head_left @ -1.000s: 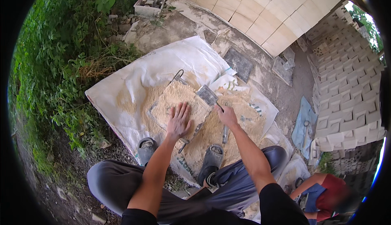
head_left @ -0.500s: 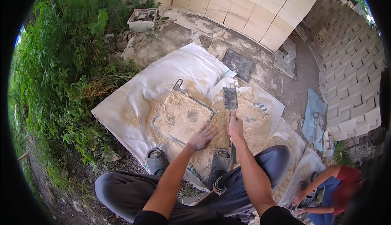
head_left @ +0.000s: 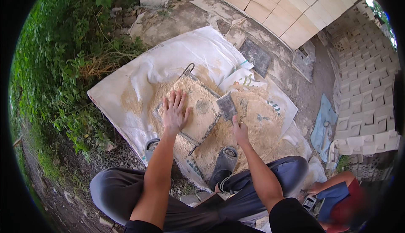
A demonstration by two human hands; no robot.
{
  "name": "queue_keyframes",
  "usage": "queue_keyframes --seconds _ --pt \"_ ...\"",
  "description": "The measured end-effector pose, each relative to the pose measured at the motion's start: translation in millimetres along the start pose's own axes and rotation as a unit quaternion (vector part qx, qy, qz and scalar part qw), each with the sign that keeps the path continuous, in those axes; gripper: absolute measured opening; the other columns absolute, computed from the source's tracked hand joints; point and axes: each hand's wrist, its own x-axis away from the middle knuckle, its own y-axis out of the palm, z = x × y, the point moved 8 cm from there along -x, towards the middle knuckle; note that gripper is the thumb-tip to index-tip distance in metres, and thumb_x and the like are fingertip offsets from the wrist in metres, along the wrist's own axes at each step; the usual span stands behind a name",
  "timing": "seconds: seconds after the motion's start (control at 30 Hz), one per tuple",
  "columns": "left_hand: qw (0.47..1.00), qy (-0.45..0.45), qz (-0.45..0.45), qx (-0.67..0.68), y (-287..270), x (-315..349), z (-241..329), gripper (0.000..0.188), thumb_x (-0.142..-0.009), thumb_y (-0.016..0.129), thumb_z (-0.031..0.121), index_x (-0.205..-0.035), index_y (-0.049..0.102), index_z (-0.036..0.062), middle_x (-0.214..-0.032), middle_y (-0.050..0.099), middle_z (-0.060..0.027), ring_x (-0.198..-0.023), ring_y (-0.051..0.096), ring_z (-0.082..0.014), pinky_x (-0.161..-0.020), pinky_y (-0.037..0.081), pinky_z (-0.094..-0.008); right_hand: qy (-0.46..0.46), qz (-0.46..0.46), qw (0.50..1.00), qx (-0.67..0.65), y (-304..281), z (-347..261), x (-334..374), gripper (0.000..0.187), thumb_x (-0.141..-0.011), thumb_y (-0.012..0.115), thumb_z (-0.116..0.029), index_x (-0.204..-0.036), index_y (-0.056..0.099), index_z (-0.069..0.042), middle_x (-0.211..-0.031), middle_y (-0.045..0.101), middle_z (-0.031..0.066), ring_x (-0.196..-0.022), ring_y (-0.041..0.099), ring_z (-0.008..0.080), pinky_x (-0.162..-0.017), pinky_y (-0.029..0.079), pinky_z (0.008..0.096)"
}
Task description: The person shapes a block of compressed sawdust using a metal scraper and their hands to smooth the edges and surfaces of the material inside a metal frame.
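A square metal mould frame (head_left: 212,124) with a wire loop at its far corner stands on a white woven sack (head_left: 122,79). Beige powder (head_left: 199,122) fills it, with dark patches on the surface. My left hand (head_left: 173,111) lies flat on this powder near the frame's left side, fingers spread. In my right hand (head_left: 240,132) is a tool with a flat grey rectangular head (head_left: 227,106); my fingers wrap round its handle. The head is tilted over the frame's right corner; whether it touches cannot be told.
My sandalled foot (head_left: 225,165) is close to the frame's near side. Loose powder (head_left: 261,123) covers the sack at right. Dense plants (head_left: 76,64) border the left. Stacked pale blocks (head_left: 278,9) rise behind. A dark slab (head_left: 256,57) lies beyond the sack; another person (head_left: 344,199) works at lower right.
My left hand has moved left and forward, from the frame's near right corner onto the powder. The tool in my right hand has shifted left and tilted toward the frame.
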Motion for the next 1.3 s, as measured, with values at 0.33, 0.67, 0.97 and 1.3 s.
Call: queue_keyframes --seconds 0.33,0.67,0.97,1.3 --pt "1.000 -0.002 -0.011 -0.008 9.3 6.3 -5.3 0.063 -0.095 0.028 0.047 -0.149 0.014 0.0196 -0.156 0.011 -0.0009 -0.144 0.007 -0.0220 -0.116 0.002 -0.0467 -0.032 0.001 0.993 0.111 1.4 -9.4 8.0 0.078 -0.085 0.041 -0.069 -0.060 0.060 0.003 -0.058 0.058 0.0203 -0.062 0.059 0.0372 -0.062 0.043 0.0462" --pt "1.000 -0.010 -0.006 0.007 7.7 0.7 -9.5 0.061 -0.096 0.027 0.048 -0.149 0.016 0.0191 -0.156 0.011 0.0003 -0.144 0.006 -0.0211 -0.116 0.000 -0.0453 -0.037 -0.026 0.974 0.223 11.1 -9.6 1.4 0.080 -0.085 0.042 -0.068 -0.062 0.060 0.006 -0.060 0.058 0.0218 -0.063 0.060 0.0359 -0.065 0.045 0.0448" --pt "1.000 -0.003 0.002 0.014 9.7 1.6 -2.5 0.061 -0.096 0.027 0.047 -0.149 0.017 0.0194 -0.156 0.011 0.0003 -0.144 0.006 -0.0207 -0.116 0.003 -0.0459 -0.072 -0.028 0.969 0.235 25.9 -1.2 21.5 0.080 -0.087 0.043 -0.066 -0.057 0.055 0.007 -0.052 0.052 0.0213 -0.053 0.054 0.0326 -0.058 0.042 0.0446" --pt "1.000 -0.004 0.009 0.022 18.8 -4.5 -7.5 0.056 -0.098 0.025 0.046 -0.148 0.020 0.0215 -0.155 0.014 0.0034 -0.143 0.008 -0.0196 -0.116 0.004 -0.0459 -0.087 -0.080 0.961 0.251 51.8 -10.3 49.5 0.080 -0.088 0.038 -0.066 -0.065 0.062 0.007 -0.062 0.059 0.0255 -0.068 0.061 0.0407 -0.067 0.045 0.0468"
